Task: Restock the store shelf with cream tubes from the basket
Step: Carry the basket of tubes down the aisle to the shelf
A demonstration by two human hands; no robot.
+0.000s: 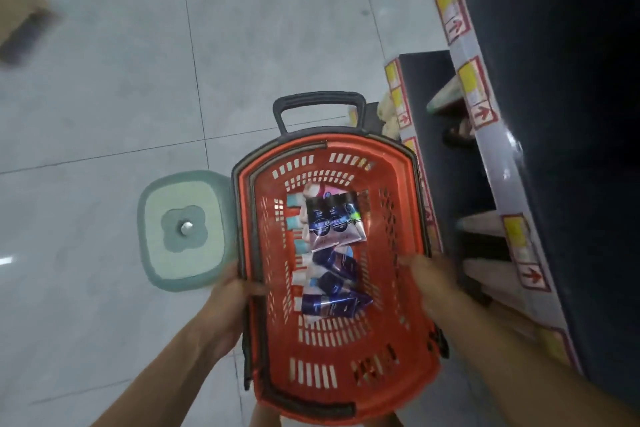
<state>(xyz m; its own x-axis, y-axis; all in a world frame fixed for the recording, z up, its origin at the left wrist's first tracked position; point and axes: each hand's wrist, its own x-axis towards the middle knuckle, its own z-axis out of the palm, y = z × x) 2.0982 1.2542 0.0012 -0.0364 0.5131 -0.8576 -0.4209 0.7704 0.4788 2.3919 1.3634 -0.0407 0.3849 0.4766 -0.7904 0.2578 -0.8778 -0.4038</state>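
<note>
— Basket, red plastic with slotted walls and dark grey handles, held over the pale tiled floor, seen from straight above

— Held how?

— Left hand curled over the left rim, fingers hooked inside against the wall; right hand on the right rim, blurred, fingers seemingly wrapped over the edge but hard to tell for sure

— And the stock?

— Cream tubes lying loose on the basket bottom, mostly dark blue with white caps; toward the far end a clear pack of dark tubes resting on top of the others, plus a few pale caps along the left side and something pink at the far end

— Shelf?

— Store shelf just to the right of the basket, dark boards stepped one above another, white front edges carrying yellow price labels and red arrows; some pale goods on the lower boards, too blurred to name

— Anything else close by?

— Pale green stool, square with rounded corners, standing on the floor just left of the basket, touching or nearly touching its rim; blurred bags and a box along the far edge of the floor
</note>
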